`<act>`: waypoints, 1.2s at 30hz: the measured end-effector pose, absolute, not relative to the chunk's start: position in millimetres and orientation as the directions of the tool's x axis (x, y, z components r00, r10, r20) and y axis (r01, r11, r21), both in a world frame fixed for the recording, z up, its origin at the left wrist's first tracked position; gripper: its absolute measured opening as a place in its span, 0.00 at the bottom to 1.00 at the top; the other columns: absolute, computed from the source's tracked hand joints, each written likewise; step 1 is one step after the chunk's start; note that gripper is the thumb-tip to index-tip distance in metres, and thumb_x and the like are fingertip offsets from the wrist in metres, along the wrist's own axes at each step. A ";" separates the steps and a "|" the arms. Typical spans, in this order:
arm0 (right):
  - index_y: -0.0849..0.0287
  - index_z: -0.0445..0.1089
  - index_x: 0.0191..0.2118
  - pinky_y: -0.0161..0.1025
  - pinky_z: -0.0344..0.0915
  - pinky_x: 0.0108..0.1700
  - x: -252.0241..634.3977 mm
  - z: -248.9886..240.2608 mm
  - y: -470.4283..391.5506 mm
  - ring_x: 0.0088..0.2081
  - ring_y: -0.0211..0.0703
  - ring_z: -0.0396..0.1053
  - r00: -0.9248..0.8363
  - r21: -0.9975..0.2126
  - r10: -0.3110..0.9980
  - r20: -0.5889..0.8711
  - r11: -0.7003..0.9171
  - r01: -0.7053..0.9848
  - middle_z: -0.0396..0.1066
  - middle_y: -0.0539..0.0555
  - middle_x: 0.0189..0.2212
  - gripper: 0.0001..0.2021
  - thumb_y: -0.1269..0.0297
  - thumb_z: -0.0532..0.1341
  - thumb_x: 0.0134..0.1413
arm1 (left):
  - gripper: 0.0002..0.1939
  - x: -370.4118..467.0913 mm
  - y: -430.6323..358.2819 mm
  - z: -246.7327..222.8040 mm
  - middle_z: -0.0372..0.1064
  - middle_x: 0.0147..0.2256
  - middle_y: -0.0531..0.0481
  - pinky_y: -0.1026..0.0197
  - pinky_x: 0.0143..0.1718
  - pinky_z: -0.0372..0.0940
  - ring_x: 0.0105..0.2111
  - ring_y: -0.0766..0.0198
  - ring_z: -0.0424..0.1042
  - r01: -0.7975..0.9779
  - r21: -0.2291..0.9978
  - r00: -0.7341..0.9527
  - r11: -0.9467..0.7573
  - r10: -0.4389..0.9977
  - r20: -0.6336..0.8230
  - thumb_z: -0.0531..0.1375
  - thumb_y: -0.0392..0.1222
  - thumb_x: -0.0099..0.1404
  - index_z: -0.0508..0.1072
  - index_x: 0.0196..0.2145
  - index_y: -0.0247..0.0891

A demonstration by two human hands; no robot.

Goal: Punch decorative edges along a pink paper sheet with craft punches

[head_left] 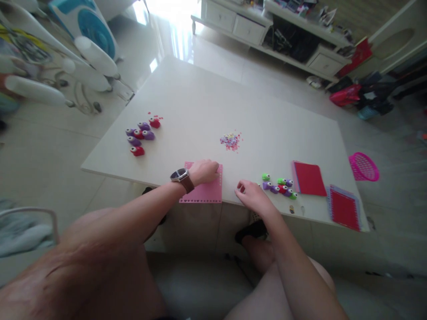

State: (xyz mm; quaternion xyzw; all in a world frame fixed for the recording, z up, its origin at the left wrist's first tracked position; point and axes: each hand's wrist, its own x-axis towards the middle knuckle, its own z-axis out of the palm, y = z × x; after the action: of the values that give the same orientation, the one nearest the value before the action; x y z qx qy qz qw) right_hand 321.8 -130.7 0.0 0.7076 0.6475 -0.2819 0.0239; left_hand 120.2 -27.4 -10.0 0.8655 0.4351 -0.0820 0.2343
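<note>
Pink sheet (207,191) on bench (187,98), btm ctr of frame, holes along its edges; L hand (204,171) lies over it, fingers bent, can't tell if gripping; R hand (251,193) just beside, half curled, can't tell if anything's held; prob best to press sheet flat w/ fingertips off the holes

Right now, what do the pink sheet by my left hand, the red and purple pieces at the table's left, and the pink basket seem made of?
Pink sheet: probably matte paper or card, flat with edge holes.
Red and purple pieces: likely smooth plastic, judging by their solid, vivid colour.
Basket: likely plastic, bright openwork; finish unclear.
</note>
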 end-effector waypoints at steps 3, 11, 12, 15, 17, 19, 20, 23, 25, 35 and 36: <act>0.61 0.73 0.43 0.37 0.60 0.43 328.6 -2.2 -132.4 0.41 0.44 0.72 0.067 -0.246 0.906 -0.419 -0.184 0.952 0.77 0.58 0.40 0.09 0.64 0.58 0.61 | 0.14 122.7 -27.4 -12.7 0.79 0.38 0.38 0.55 0.36 0.67 0.38 0.50 0.78 0.780 0.338 0.622 -0.527 0.710 -0.329 0.51 0.38 0.65 0.77 0.36 0.37; 0.64 0.73 0.49 0.40 0.62 0.52 356.2 6.0 -129.5 0.51 0.50 0.71 0.249 -0.120 0.884 -0.396 -0.318 0.940 0.75 0.63 0.49 0.14 0.62 0.59 0.63 | 0.12 124.0 -26.8 -19.5 0.78 0.37 0.40 0.57 0.36 0.65 0.36 0.53 0.77 0.762 0.328 0.645 -0.558 0.702 -0.302 0.51 0.40 0.67 0.74 0.37 0.39; 0.64 0.73 0.50 0.40 0.62 0.53 358.3 6.2 -129.4 0.52 0.51 0.71 0.259 -0.117 0.880 -0.398 -0.328 0.937 0.74 0.63 0.50 0.15 0.61 0.59 0.63 | 0.13 124.0 -26.9 -19.6 0.78 0.38 0.40 0.57 0.36 0.65 0.36 0.53 0.77 0.761 0.326 0.647 -0.561 0.700 -0.303 0.50 0.40 0.67 0.74 0.37 0.39; 0.65 0.72 0.53 0.41 0.62 0.56 364.9 5.0 -128.4 0.54 0.52 0.70 0.278 -0.111 0.872 -0.403 -0.348 0.931 0.73 0.64 0.52 0.17 0.61 0.59 0.63 | 0.13 123.8 -26.9 -19.1 0.78 0.38 0.40 0.56 0.37 0.65 0.36 0.53 0.77 0.762 0.324 0.646 -0.561 0.695 -0.315 0.50 0.41 0.68 0.75 0.38 0.39; 0.65 0.71 0.55 0.42 0.61 0.58 369.6 3.2 -127.5 0.55 0.53 0.69 0.279 -0.114 0.873 -0.401 -0.349 0.930 0.72 0.65 0.53 0.19 0.61 0.59 0.63 | 0.14 123.4 -26.6 -19.1 0.78 0.39 0.40 0.56 0.36 0.65 0.36 0.53 0.76 0.764 0.326 0.644 -0.557 0.696 -0.318 0.50 0.41 0.68 0.75 0.38 0.39; 0.66 0.70 0.56 0.42 0.60 0.60 373.1 1.7 -126.5 0.57 0.53 0.68 0.279 -0.119 0.876 -0.393 -0.349 0.929 0.70 0.66 0.54 0.20 0.60 0.58 0.63 | 0.14 122.9 -26.2 -19.7 0.78 0.39 0.40 0.56 0.35 0.65 0.36 0.53 0.76 0.764 0.329 0.643 -0.555 0.696 -0.319 0.50 0.41 0.67 0.75 0.38 0.39; 0.66 0.70 0.56 0.43 0.60 0.60 373.6 1.2 -125.9 0.57 0.54 0.67 0.281 -0.118 0.877 -0.389 -0.350 0.929 0.70 0.66 0.55 0.20 0.60 0.58 0.63 | 0.14 122.5 -25.9 -20.0 0.78 0.38 0.40 0.56 0.35 0.64 0.36 0.53 0.76 0.763 0.332 0.644 -0.554 0.695 -0.320 0.50 0.41 0.67 0.74 0.38 0.39; 0.65 0.70 0.55 0.44 0.60 0.61 366.4 1.3 -124.8 0.57 0.53 0.67 0.274 -0.119 0.886 -0.374 -0.338 0.933 0.69 0.65 0.55 0.19 0.60 0.58 0.63 | 0.13 122.1 -25.6 -20.5 0.78 0.38 0.40 0.56 0.34 0.64 0.35 0.52 0.76 0.755 0.349 0.652 -0.554 0.687 -0.320 0.50 0.41 0.67 0.74 0.38 0.39; 0.64 0.70 0.55 0.44 0.59 0.62 354.1 2.4 -125.3 0.57 0.52 0.66 0.216 -0.153 0.907 -0.362 -0.286 0.946 0.69 0.64 0.55 0.18 0.60 0.58 0.63 | 0.12 122.5 -26.1 -20.0 0.77 0.38 0.41 0.56 0.35 0.64 0.35 0.53 0.76 0.745 0.370 0.662 -0.555 0.684 -0.306 0.51 0.40 0.67 0.73 0.38 0.39; 0.53 0.53 0.72 0.61 0.54 0.68 302.4 -8.1 -135.2 0.73 0.69 0.39 0.062 -0.196 0.874 -0.482 -0.177 0.965 0.39 0.59 0.75 0.36 0.57 0.62 0.61 | 0.14 129.6 -30.7 -23.3 0.73 0.44 0.43 0.58 0.44 0.67 0.42 0.57 0.74 0.630 0.494 0.736 -0.599 0.664 -0.132 0.53 0.33 0.64 0.71 0.46 0.37; 0.52 0.50 0.73 0.65 0.55 0.67 300.9 -9.7 -135.2 0.74 0.72 0.35 0.096 -0.170 0.852 -0.515 -0.211 0.963 0.35 0.58 0.76 0.38 0.55 0.63 0.61 | 0.15 129.9 -31.2 -23.8 0.73 0.44 0.42 0.57 0.45 0.67 0.44 0.56 0.73 0.628 0.490 0.735 -0.604 0.667 -0.120 0.53 0.33 0.64 0.72 0.47 0.38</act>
State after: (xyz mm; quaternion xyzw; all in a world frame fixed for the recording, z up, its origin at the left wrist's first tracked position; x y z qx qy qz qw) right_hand 300.9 -135.2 -9.7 0.7326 0.6191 -0.2623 0.1058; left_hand 129.9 -31.2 -23.8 0.8949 0.3618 0.0374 0.2585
